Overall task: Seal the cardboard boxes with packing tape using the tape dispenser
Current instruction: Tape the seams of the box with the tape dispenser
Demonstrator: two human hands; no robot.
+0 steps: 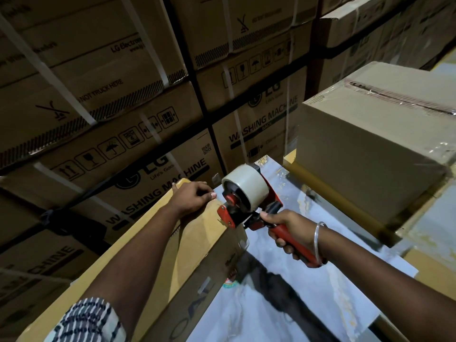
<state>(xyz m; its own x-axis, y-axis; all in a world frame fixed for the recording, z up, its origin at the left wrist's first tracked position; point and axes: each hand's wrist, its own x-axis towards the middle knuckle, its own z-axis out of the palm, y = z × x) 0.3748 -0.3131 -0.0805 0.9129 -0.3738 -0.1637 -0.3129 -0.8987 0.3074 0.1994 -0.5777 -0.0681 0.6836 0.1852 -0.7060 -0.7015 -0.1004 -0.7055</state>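
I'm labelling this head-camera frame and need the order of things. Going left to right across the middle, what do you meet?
Patterned sleeve → left hand resting on the near cardboard box → red tape dispenser → right hand gripping its handle → silver bangle → taped box.

Dim warehouse light; the stacked washing-machine cartons (pixel 103 134) sit in shadow. Wide-angle bending tilts the edges. Soft blur throughout, and glare glints on the taped box (pixel 385 124).
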